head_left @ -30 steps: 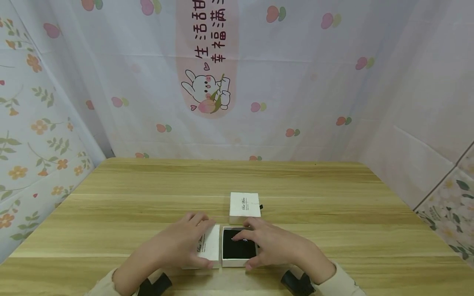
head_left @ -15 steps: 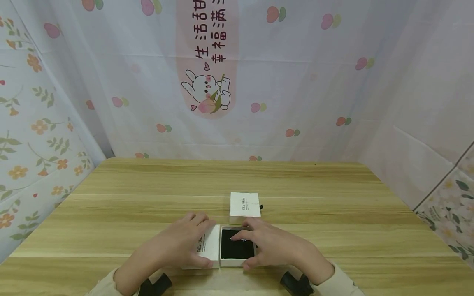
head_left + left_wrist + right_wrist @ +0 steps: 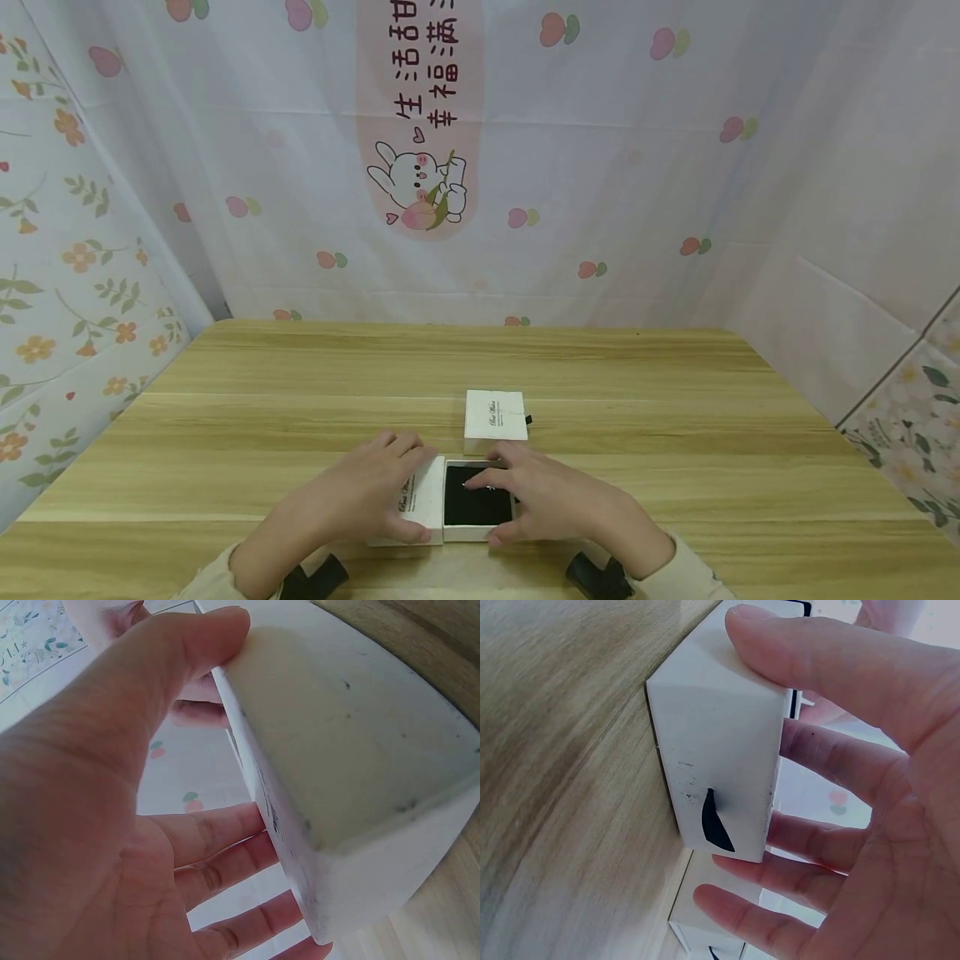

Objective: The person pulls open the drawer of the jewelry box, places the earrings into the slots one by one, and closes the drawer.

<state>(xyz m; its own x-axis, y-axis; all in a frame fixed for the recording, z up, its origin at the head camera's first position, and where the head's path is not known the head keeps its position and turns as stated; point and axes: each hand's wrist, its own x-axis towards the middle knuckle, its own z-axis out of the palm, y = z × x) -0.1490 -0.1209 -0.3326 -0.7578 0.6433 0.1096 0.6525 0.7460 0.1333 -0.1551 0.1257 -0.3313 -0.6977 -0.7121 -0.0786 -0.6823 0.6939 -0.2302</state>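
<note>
A white cardboard box sleeve (image 3: 429, 502) with dark script lettering lies flat near the table's front. My left hand (image 3: 375, 490) holds it, thumb on the near side and fingers reaching over the top. Against its right end stands the matching white box drawer (image 3: 467, 534), lined with a black pad (image 3: 474, 510). Small silvery jewellery (image 3: 491, 487) sits on that pad, partly hidden and too small to identify. My right hand (image 3: 555, 496) grips the drawer between thumb and far-side fingers, index finger over the pad. A black pull tab (image 3: 716, 825) sticks out of the drawer's end.
Just behind the drawer stands a second white box (image 3: 495, 414), closed, with a black tab on its right. The wooden table (image 3: 300, 367) runs back to a printed white curtain (image 3: 585, 192). More patterned cloth (image 3: 67, 275) hangs at the left side.
My right hand has slid the drawer slightly left, closing the thin gap to the sleeve. The left hand and sleeve stay in place.
</note>
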